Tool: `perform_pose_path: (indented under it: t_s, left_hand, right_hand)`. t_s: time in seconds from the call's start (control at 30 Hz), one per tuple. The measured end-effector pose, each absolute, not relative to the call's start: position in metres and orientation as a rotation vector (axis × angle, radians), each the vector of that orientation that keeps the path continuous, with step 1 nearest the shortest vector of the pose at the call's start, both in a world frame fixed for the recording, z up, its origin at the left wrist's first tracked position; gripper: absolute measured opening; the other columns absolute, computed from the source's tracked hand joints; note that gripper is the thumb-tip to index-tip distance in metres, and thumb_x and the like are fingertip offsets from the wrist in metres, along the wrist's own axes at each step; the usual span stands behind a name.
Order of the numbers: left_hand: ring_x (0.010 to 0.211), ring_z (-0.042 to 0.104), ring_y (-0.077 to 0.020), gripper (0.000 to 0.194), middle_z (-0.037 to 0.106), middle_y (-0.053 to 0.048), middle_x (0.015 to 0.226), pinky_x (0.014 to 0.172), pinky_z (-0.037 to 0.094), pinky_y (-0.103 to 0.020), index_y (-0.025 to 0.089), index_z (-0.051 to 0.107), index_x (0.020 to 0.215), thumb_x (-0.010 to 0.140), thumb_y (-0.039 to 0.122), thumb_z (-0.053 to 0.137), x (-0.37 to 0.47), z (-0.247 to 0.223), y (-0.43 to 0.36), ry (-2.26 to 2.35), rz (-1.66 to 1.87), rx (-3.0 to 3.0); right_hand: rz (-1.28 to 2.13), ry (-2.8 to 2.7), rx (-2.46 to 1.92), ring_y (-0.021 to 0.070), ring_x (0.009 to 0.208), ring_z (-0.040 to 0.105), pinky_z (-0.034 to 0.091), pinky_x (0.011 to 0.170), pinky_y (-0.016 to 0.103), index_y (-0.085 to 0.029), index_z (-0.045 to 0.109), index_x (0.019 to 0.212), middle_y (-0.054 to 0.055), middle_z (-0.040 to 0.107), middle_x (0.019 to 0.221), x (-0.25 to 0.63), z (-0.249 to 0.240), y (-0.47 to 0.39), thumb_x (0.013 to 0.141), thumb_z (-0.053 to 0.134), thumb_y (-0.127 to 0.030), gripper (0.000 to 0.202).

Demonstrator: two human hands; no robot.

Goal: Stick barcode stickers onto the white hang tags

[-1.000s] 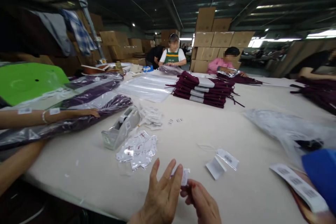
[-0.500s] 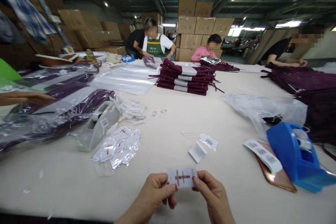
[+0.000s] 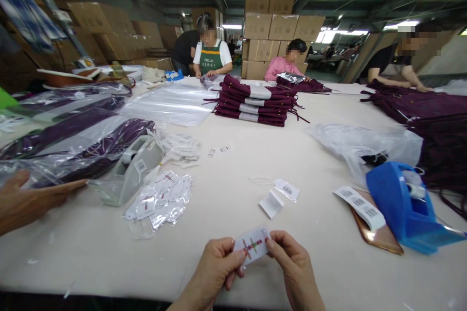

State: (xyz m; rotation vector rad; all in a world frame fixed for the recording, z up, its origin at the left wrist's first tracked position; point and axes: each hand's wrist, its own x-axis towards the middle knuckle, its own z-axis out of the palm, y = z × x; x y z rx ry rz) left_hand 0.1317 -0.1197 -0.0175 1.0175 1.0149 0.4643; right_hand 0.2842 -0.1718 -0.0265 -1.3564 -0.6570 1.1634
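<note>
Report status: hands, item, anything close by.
Left hand and right hand both pinch one small packet above the table. Packet pile front-left, co-worker's hand far left.

From the small packet [image 3: 252, 244], the packet pile [image 3: 160, 199] lies at ten o'clock, the tape dispenser [image 3: 404, 204] at two, the folded stack [image 3: 255, 104] at twelve

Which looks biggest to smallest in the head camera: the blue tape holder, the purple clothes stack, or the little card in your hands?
1. Clothes stack, though farthest away.
2. Blue tape holder.
3. Card, though nearest.
</note>
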Motion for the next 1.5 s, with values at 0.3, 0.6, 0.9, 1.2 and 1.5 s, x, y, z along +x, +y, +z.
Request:
perform_pose_path:
  t_s: [0.3, 0.6, 0.9, 1.2, 1.5]
  left_hand:
    - [0.024, 0.022, -0.0007, 0.059, 0.060, -0.003, 0.050, 0.032, 0.007, -0.019, 0.010, 0.057, 0.078, 0.065, 0.067, 0.048, 0.131, -0.003, -0.122, 0.748, 0.251, 0.600]
    - [0.026, 0.017, 0.0014, 0.036, 0.050, 0.006, 0.039, 0.035, 0.004, -0.018, 0.016, 0.044, 0.060, 0.053, 0.039, 0.072, 0.134, -0.003, -0.132, 0.906, 0.377, 0.629]
    - [0.030, 0.031, -0.0013, 0.035, 0.057, 0.001, 0.048, 0.036, 0.013, -0.018, 0.014, 0.048, 0.059, 0.056, 0.045, 0.065, 0.141, -0.024, -0.136, 1.043, 0.406, 0.945]
    - [0.024, 0.028, -0.0005, 0.033, 0.056, 0.001, 0.045, 0.032, 0.010, -0.018, 0.015, 0.044, 0.056, 0.062, 0.044, 0.058, 0.147, -0.028, -0.140, 1.030, 0.501, 0.897]
    - [0.028, 0.024, -0.0002, 0.049, 0.048, 0.006, 0.044, 0.033, 0.010, -0.018, 0.013, 0.052, 0.073, 0.055, 0.057, 0.065, 0.154, -0.026, -0.134, 1.008, 0.506, 0.913]
  right_hand:
    - [1.234, -0.628, -1.133, 0.0128, 0.064, 0.049, 0.040, 0.062, 0.025, -0.019, 0.065, 0.065, 0.000, 0.058, 0.063, 0.290, -0.030, -0.178, 0.063, 0.071, -0.032, 0.014]
    - [1.263, -0.517, -1.132, 0.0176, 0.076, 0.052, 0.041, 0.070, 0.029, -0.021, 0.067, 0.093, 0.006, 0.063, 0.086, 0.295, -0.035, -0.181, 0.065, 0.067, -0.045, 0.037]
    - [1.212, -0.177, -1.210, 0.0102, 0.055, 0.046, 0.037, 0.053, 0.022, -0.014, 0.065, 0.062, -0.001, 0.058, 0.056, 0.271, -0.031, -0.175, 0.050, 0.078, -0.038, 0.030]
    - [1.209, -0.171, -1.213, 0.0113, 0.053, 0.048, 0.039, 0.054, 0.024, -0.012, 0.064, 0.061, 0.001, 0.060, 0.055, 0.256, -0.033, -0.179, 0.051, 0.078, -0.037, 0.030]
    - [1.160, -0.294, -1.283, 0.0126, 0.053, 0.048, 0.038, 0.054, 0.026, -0.014, 0.065, 0.063, 0.001, 0.061, 0.057, 0.250, -0.044, -0.183, 0.056, 0.074, -0.041, 0.030]
